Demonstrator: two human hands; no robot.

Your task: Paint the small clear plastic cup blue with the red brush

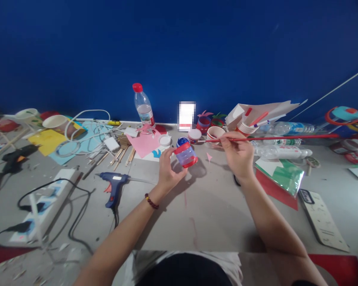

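While the clear plastic pot w/ red bands is held tilted over the mid part of the surface, the L hand has its grip clamped on it, thumb by the lower band, fingers by the upper. From where I'm standing, a blue piece shows at its far end; can't tell if it's joined on. The R hand has its grip clamped on a long red brush, approx. level, tip pointing L, just beside a small jar; can't tell if they touch. A paper cup stands nr that jar.

Further out, L side: upright bottle w/ red cap at the back, pink paper in front of it, a blue glue gun lying nearer, then a power strip w/ black plugs. R side: clear bottles on their sides, red paper partly under a green sheet, and a phone nearer me. Dark blue wall behind it all.
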